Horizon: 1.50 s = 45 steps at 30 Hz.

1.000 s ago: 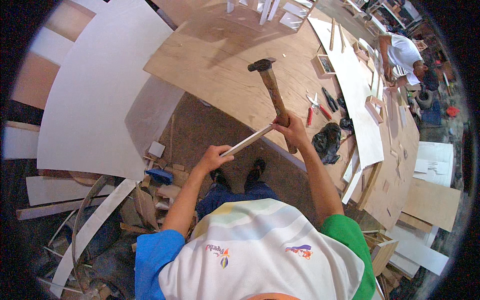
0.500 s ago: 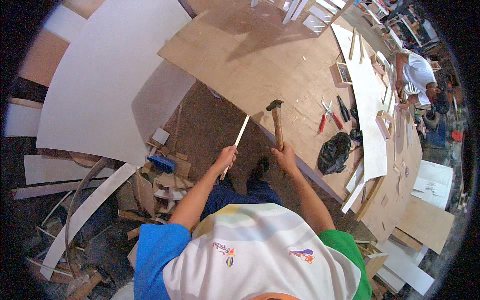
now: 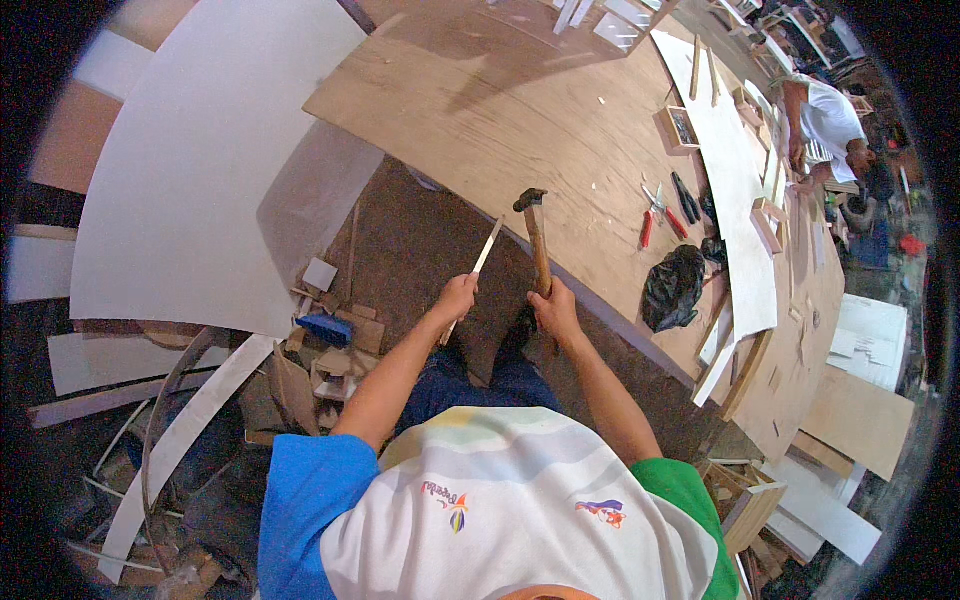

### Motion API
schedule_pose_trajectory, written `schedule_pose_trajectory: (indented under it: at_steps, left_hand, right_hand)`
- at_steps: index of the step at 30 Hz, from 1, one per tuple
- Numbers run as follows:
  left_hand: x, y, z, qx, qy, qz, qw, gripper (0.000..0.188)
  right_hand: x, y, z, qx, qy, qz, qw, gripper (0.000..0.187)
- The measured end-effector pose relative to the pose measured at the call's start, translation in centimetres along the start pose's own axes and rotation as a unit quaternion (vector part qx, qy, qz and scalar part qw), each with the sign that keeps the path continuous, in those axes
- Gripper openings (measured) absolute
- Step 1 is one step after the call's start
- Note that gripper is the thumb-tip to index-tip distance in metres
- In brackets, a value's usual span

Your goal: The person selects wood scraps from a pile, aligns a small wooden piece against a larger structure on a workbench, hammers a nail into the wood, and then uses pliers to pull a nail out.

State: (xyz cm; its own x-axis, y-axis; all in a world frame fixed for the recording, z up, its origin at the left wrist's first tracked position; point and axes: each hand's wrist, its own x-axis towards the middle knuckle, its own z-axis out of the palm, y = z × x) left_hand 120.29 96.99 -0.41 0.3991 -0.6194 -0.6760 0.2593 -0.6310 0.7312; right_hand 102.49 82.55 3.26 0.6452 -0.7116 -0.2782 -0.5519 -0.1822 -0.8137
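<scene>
My left hand (image 3: 458, 298) is closed round a thin pale wooden strip (image 3: 489, 246), which slants up and to the right. In my right hand (image 3: 554, 308) is a hammer (image 3: 538, 240), gripped by its wooden handle with the dark metal head uppermost. Both hands are in front of my body, just short of the edge of a large plywood-topped table (image 3: 450, 110). The hammer's head overlaps the table's near edge in the view. The strip's upper end comes close to the hammer handle; whether they touch I cannot tell.
On the table lie red-handled pliers (image 3: 660, 215), a dark tool (image 3: 686, 198), a black plastic bag (image 3: 672, 287) and a small box (image 3: 681, 128). A long white board (image 3: 735, 220) runs along the right. A large pale panel (image 3: 190, 180) and wood scraps (image 3: 345, 370) are at left. Another person (image 3: 828, 118) works at far right.
My right hand has moved left and slightly up with the hammer, nearer the strip. The strip now leans a little more to the right. My view has shifted slightly.
</scene>
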Motion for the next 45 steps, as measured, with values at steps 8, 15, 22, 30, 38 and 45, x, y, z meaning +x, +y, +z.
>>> schedule_pose_trajectory:
  at_steps: [8, 15, 22, 30, 38, 45]
  left_hand:
    - [-0.6, 2.4, 0.4, 0.021, -0.005, -0.014, 1.0, 0.043]
    - [-1.1, 3.7, 0.5, -0.018, -0.023, -0.062, 0.998, 0.042]
    - [-1.9, 3.6, 1.3, 0.001, -0.008, -0.057, 0.998, 0.041]
    - [-1.8, 2.8, 1.3, 0.054, 0.02, -0.04, 0.998, 0.041]
    - [0.0, -2.5, -0.1, 0.14, 0.01, -0.06, 0.988, 0.05]
    - [-2.1, -3.4, 0.8, 0.1, 0.087, -0.001, 0.991, 0.048]
  right_hand:
    - [-0.6, -0.4, 0.1, -0.048, 0.02, -0.029, 0.998, 0.027]
    - [0.0, -2.1, -0.7, -0.059, -0.024, 0.029, 0.998, 0.033]
    - [0.0, -1.5, -0.8, -0.088, -0.009, -0.023, 0.996, 0.031]
    - [0.2, -4.1, -2.8, -0.049, -0.027, 0.011, 0.998, 0.03]
    - [1.1, -3.0, -3.6, -0.091, -0.102, -0.022, 0.99, 0.031]
    - [1.3, -4.8, -7.2, 0.054, -0.061, 0.039, 0.996, 0.026]
